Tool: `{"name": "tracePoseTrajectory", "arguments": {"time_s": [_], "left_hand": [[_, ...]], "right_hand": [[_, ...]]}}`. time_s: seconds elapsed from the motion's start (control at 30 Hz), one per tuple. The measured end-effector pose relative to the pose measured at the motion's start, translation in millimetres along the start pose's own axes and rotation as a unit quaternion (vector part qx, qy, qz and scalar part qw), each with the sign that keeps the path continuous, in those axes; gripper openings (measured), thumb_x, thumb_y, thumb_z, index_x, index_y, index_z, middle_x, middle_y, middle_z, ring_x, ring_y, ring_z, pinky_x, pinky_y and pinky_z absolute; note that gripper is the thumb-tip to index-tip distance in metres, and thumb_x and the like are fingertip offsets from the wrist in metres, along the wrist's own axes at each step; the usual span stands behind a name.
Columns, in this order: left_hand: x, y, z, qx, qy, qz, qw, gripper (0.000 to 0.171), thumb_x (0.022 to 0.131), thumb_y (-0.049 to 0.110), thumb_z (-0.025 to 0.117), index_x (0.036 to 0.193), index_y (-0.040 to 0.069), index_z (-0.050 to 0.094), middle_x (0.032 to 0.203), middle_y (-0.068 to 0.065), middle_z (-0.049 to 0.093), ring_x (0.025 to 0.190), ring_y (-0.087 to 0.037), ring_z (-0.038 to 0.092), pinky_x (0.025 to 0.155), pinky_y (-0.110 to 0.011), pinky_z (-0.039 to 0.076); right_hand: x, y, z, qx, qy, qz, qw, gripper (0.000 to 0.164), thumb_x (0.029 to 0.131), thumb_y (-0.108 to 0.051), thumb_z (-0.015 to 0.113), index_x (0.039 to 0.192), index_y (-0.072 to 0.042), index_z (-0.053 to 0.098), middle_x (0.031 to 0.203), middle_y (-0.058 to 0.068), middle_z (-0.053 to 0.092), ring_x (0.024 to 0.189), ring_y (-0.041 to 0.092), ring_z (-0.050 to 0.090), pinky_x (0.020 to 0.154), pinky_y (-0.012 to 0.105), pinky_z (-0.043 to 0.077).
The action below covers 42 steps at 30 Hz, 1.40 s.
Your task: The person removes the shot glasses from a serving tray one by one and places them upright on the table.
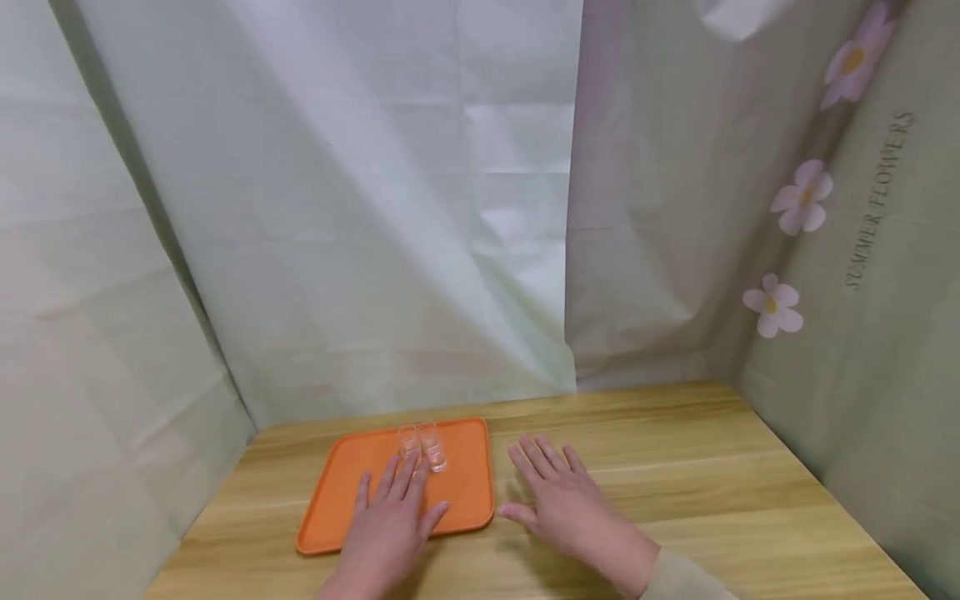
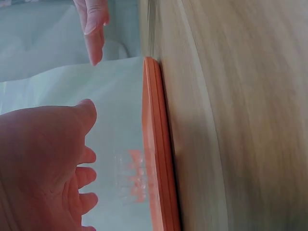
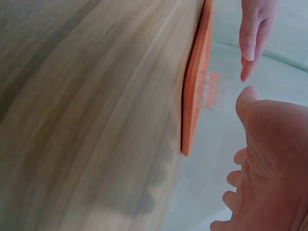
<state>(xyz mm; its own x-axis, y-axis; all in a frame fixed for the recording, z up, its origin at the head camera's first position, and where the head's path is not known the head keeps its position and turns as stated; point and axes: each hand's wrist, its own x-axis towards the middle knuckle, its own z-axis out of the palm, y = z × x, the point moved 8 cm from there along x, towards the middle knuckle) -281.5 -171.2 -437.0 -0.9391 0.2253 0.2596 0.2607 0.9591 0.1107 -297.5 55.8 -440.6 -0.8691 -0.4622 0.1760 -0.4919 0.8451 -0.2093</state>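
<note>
An orange tray (image 1: 367, 467) lies on the wooden table, bearing several small clear glasses (image 1: 437, 458) grouped near its back right. My left hand (image 1: 386, 525) hovers above the front of the tray with its fingers spread, and in the head view it hides part of the glasses. To the right of the tray, my right hand (image 1: 566, 504) hangs over the bare wood, fingers extended. Neither hand holds anything. In the left wrist view the glasses (image 2: 132, 178) look see-through against the tray rim (image 2: 159, 144), apart from the left fingers.
The wooden table (image 1: 675, 467) reaches to a pale hanging curtain (image 1: 420, 250) at the back. More curtain hangs at the left and right, the right one (image 1: 885, 375) printed with flowers and lettering.
</note>
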Motion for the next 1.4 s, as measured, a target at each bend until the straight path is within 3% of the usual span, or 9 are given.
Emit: {"name": "tracePoseTrajectory", "arguments": {"time_s": [0.33,0.53,0.7,0.9,1.17,1.4], "left_hand": [[2.1,-24.6,0.1,0.006,-0.013,-0.011,0.9998,0.073,0.113,0.051,0.062,0.169,0.007,0.045,0.174,-0.019,0.041,0.160,-0.049,0.035,0.125,-0.079,0.017],[4.8,-43.3,-8.9,0.006,-0.015,-0.009,0.9998,0.070,0.114,0.048,0.061,0.167,0.004,0.048,0.171,-0.023,0.042,0.158,-0.051,0.036,0.123,-0.079,0.021],[4.6,-61.1,-6.6,-0.002,-0.032,-0.021,0.9993,0.070,0.115,0.049,0.059,0.166,0.002,0.048,0.172,-0.025,0.040,0.158,-0.053,0.034,0.123,-0.080,0.020],[1.0,-80.5,-5.3,0.008,-0.034,-0.040,0.9986,0.069,0.115,0.048,0.059,0.165,0.001,0.050,0.171,-0.027,0.041,0.157,-0.055,0.035,0.123,-0.081,0.019],[7.0,-92.9,-1.8,0.014,-0.028,-0.040,0.9987,0.069,0.114,0.049,0.060,0.164,0.001,0.051,0.171,-0.027,0.041,0.157,-0.055,0.035,0.121,-0.083,0.021],[3.7,-105.5,1.3,0.005,-0.023,-0.045,0.9987,0.069,0.114,0.048,0.061,0.162,0.000,0.052,0.171,-0.028,0.040,0.156,-0.057,0.034,0.120,-0.083,0.021]], "right_hand": [[8,-13,9,0.007,-0.017,-0.004,1.000,0.084,0.111,-0.065,0.052,0.174,-0.013,0.036,0.180,0.010,0.031,0.165,0.036,0.028,0.130,0.065,0.022],[22,-19,15,0.012,-0.026,-0.013,0.999,0.084,0.112,-0.066,0.049,0.175,-0.012,0.034,0.180,0.009,0.031,0.166,0.034,0.026,0.132,0.064,0.020],[33,-23,20,-0.007,-0.031,-0.019,0.999,0.085,0.112,-0.068,0.045,0.175,-0.013,0.033,0.180,0.008,0.032,0.166,0.033,0.027,0.131,0.063,0.022],[41,-30,21,-0.008,-0.044,-0.025,0.999,0.081,0.112,-0.064,0.050,0.175,-0.016,0.033,0.180,0.006,0.031,0.167,0.033,0.025,0.131,0.064,0.021],[48,-26,27,-0.025,-0.050,-0.002,0.998,0.084,0.110,-0.066,0.052,0.174,-0.014,0.036,0.180,0.007,0.031,0.166,0.034,0.027,0.131,0.063,0.022],[52,-30,38,-0.038,-0.053,-0.004,0.998,0.084,0.111,-0.067,0.050,0.174,-0.012,0.037,0.179,0.009,0.033,0.165,0.034,0.029,0.131,0.062,0.024]]}}
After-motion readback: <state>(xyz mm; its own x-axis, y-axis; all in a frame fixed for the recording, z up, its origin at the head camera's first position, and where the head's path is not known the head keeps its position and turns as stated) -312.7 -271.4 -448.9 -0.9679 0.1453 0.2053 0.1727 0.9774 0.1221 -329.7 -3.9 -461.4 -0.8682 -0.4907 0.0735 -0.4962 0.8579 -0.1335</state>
